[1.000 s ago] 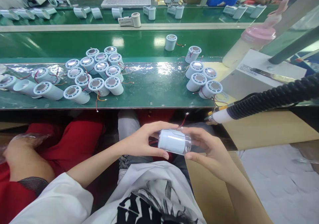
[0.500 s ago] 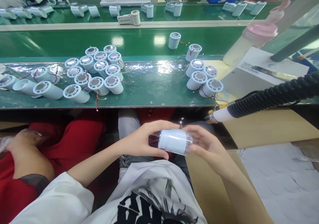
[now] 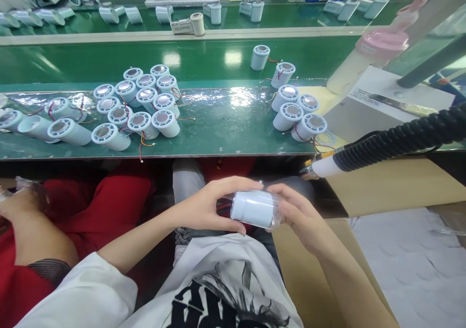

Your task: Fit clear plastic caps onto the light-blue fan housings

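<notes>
left hand (image 3: 204, 210): gripping the cylinder's (image 3: 253, 209) wire end, over the lap
right hand (image 3: 300, 216): cupping its clear end
change: 1 s ago it sat more exposed; now fingers close tighter, so it's probably being capped

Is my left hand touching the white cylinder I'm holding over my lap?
Touching. The head view shows the left hand with thumb and fingers wrapped onto the white cylinder.

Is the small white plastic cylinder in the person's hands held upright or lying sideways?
Sideways: the small white plastic cylinder lies lengthwise between the left hand and right hand.
</notes>
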A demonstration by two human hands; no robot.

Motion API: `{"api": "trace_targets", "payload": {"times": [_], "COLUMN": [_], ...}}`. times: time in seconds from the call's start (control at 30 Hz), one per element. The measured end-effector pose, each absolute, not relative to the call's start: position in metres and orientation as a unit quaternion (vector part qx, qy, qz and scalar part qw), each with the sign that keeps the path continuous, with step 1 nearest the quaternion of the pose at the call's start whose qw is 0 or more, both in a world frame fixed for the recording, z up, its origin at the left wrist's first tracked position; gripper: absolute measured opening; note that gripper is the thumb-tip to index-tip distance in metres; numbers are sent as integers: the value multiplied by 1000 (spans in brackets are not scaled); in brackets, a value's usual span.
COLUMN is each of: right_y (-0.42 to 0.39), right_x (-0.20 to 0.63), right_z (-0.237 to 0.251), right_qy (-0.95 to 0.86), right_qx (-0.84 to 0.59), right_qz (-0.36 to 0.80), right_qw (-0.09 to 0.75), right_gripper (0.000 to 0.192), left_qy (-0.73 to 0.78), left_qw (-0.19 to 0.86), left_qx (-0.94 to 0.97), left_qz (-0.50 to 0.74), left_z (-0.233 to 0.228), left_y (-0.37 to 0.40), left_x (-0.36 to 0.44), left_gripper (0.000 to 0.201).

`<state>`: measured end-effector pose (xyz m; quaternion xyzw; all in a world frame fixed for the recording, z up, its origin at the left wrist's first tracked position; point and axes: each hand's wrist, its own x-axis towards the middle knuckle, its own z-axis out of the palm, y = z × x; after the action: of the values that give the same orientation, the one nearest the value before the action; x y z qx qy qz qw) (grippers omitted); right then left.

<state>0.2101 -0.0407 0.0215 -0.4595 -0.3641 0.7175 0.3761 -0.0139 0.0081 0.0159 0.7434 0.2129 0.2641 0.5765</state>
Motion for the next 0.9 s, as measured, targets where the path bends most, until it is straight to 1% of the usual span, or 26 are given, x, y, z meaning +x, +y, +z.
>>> {"api": "trace_targets", "payload": {"times": [0.2,0.3,0.4,0.5,0.6,0.67,0.73,0.8,0.9], "right_y": [-44,-45,-45,-44,-42,-41,-42,-43,-44], "right_x": [210,208,205,202,201,203,206,211,221], "right_z": [14,14,14,12,4,-5,-15,-24,-37], "right_qy": [-339,-315,-286,-262,-216,-181,-158,-142,-116], "right_qx": [-452,-450,-448,-438,-433,-440,-451,-461,-469], "right_qz": [743,762,779,793,796,784,766,749,724], "right_qw": [358,343,332,332,364,399,429,455,493], "right_gripper": [45,48,53,56,52,45,38,37,40], "left_qy": [211,207,206,225,252,258,258,254,252], "left_qw": [554,550,569,618,678,703,720,736,750], "left_qx": [758,761,748,709,650,621,604,594,587], "left_qz": [271,276,274,254,235,232,223,205,169], "left_z": [17,18,19,18,12,5,-2,-8,-14], "left_y": [7,7,6,7,14,22,32,42,57], "left_x": [-13,-13,-13,-11,-5,3,16,31,55], "left_gripper": [85,84,84,82,84,87,85,80,74]}}
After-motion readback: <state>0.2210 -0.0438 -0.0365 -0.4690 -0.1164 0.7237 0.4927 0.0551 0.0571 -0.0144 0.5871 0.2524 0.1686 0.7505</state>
